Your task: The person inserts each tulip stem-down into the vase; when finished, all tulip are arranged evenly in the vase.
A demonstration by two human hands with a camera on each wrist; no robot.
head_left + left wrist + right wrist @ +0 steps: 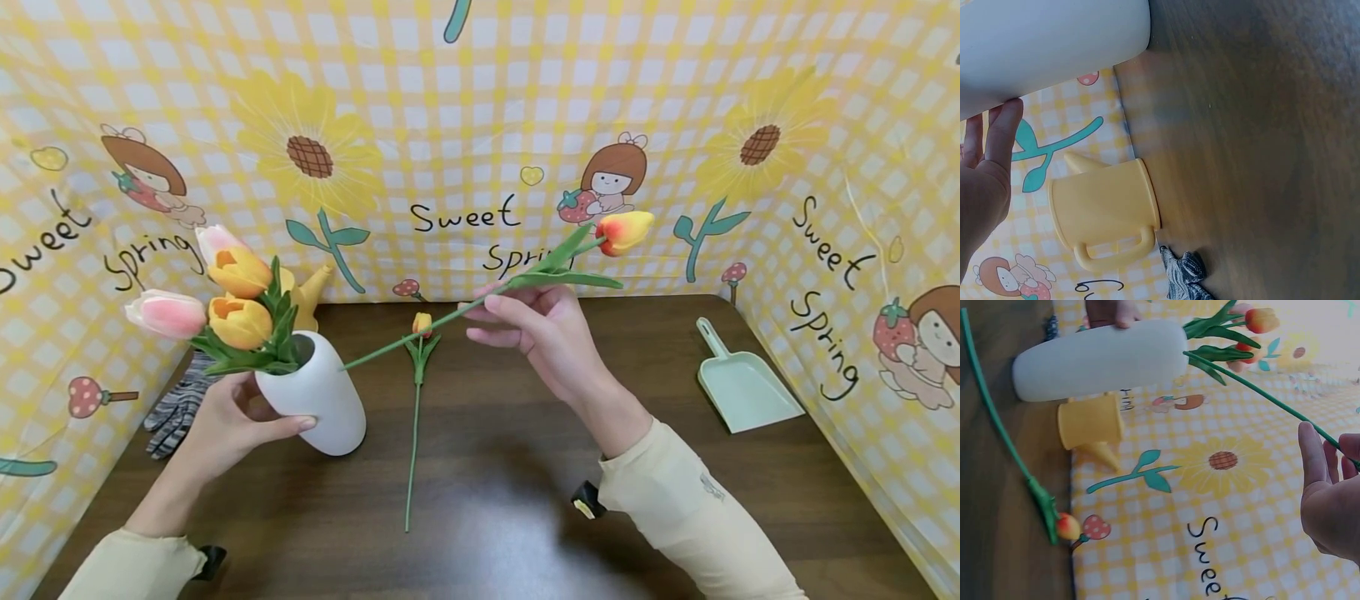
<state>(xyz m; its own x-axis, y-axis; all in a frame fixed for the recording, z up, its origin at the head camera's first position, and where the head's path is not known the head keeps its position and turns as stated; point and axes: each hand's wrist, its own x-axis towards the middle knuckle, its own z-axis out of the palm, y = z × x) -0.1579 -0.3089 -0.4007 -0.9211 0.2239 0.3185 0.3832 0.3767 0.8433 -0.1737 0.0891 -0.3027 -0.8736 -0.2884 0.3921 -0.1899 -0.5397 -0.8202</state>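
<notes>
My left hand (pixel 236 421) grips a white vase (pixel 318 400), which leans to the left with its mouth up. Out of the vase rise several tulips, among them a yellow tulip (pixel 240 323) and a pink tulip (pixel 167 313). Between thumb and fingers, my right hand (pixel 551 337) pinches the green stem of a red-and-yellow tulip (pixel 626 233). Its bloom points up and right, while the stem's lower end is close by the vase mouth. In the right wrist view the stem (pixel 1260 390) reaches toward the vase rim. Another tulip (pixel 416 400) lies on the table between both hands.
Behind the vase stands a yellow watering can (pixel 1107 203), partly hidden in the head view. A grey striped glove (pixel 176 408) lies at the left. At the right is a pale green dustpan (pixel 746 387). Checked yellow cloth (pixel 450 125) surrounds the brown table (pixel 495 517).
</notes>
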